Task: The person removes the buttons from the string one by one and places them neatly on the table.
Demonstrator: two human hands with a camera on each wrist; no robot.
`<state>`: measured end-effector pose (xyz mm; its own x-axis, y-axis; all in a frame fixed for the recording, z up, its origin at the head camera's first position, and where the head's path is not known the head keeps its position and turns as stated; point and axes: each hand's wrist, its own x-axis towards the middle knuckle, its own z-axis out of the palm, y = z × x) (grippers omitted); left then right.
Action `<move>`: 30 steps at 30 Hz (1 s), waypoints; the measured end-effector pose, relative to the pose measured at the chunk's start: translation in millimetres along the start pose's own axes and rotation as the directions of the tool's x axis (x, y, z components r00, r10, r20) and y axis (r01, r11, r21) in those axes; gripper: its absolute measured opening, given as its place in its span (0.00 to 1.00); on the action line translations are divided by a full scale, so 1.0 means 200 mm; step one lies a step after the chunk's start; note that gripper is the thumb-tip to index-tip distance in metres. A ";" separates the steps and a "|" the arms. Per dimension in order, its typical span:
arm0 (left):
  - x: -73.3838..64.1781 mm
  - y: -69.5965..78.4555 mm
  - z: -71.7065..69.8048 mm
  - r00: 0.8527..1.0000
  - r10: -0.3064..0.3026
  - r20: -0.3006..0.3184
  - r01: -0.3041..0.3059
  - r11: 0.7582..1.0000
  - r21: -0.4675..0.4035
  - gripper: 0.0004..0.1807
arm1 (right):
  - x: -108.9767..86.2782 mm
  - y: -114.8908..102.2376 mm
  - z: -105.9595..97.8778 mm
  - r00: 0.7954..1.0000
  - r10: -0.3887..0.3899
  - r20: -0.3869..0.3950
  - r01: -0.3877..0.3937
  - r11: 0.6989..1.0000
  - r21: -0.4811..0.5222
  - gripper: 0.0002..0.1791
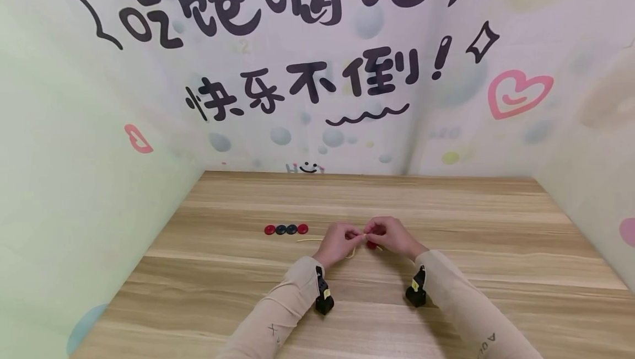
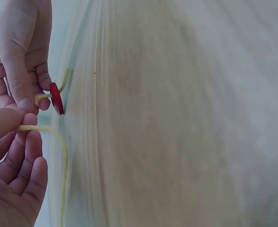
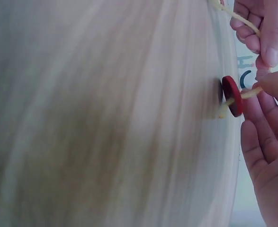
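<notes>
Both hands meet over the table, fingertips close together. My left hand (image 1: 339,244) pinches a yellow cord (image 2: 63,156) between thumb and index finger; a length of it droops below. My right hand (image 1: 394,236) pinches the same cord a little farther along, thumb against index finger. Beside the right fingertips hangs a round red button (image 3: 232,96) with the cord running through it. A short cord end pokes out on the button's far side. In the head view the button shows only partly, below the right fingers.
Left of the hands, a row of round buttons lies on the wood-grain table (image 1: 238,293): a red button (image 1: 269,229), two dark blue buttons (image 1: 281,229) and another red button (image 1: 302,229). A printed wall cloth (image 1: 357,144) stands behind the table.
</notes>
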<state>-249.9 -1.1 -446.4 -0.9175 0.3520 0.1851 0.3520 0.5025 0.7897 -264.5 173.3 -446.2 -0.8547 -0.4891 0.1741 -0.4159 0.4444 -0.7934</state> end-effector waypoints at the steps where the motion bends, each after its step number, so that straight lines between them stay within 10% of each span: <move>1: 0.00 0.00 0.00 1.000 0.002 -0.004 -0.002 1.000 0.002 0.06 | 0.00 0.00 0.00 1.000 0.005 -0.002 -0.005 1.000 0.000 0.06; 30: 0.02 0.07 0.01 0.997 -0.019 -0.079 0.014 0.998 -0.057 0.06 | -0.04 0.06 -0.02 0.998 0.068 0.006 -0.067 0.992 -0.104 0.02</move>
<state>-249.0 9.6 -436.7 -0.9357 0.2792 0.2156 0.3277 0.4615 0.8244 -263.0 185.6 -454.8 -0.8788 -0.4627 0.1163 -0.3883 0.5519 -0.7380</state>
